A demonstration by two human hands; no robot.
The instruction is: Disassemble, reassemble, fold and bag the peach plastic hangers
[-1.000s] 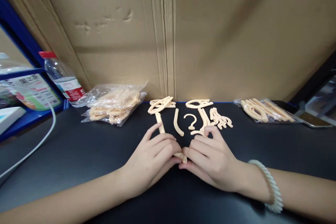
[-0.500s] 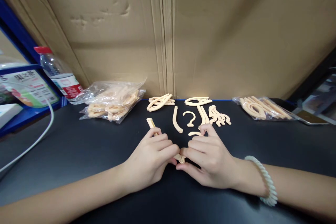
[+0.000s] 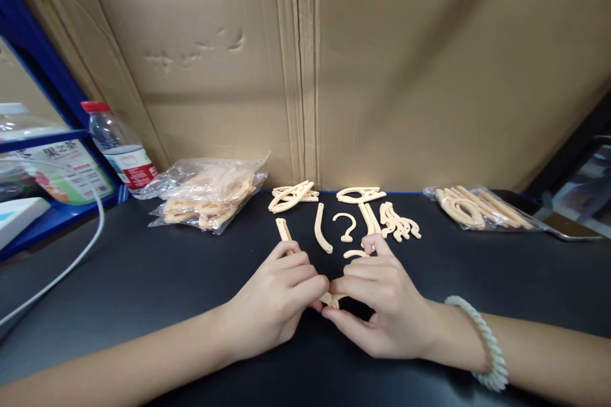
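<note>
My left hand [image 3: 281,302] is closed around a beige plastic hanger arm [image 3: 283,229], whose far end sticks out above the knuckles. Fingertips of my right hand [image 3: 382,299] pinch a beige hanger joint [image 3: 330,299] where pieces meet between the two hands. A curved beige tip [image 3: 356,254] shows just beyond my right fingers; whether it belongs to the held piece is hidden. Beyond the hands lie a single hanger arm [image 3: 323,229], a hanger hook [image 3: 345,227], a pair of hanger arms [image 3: 370,219] and several stacked hooks [image 3: 400,222].
Folded hangers [image 3: 292,195] and another folded hanger [image 3: 360,194] lie at the back by the cardboard wall [image 3: 429,76]. Bagged hangers [image 3: 210,194] sit left, near a red-capped bottle [image 3: 124,152] and a white cable [image 3: 71,267]. Another bag of hangers [image 3: 482,206] lies right.
The view has tipped slightly upward, so everything sits lower in the picture. Both hands keep their grip on the hanger pieces, with only slight finger movement.
</note>
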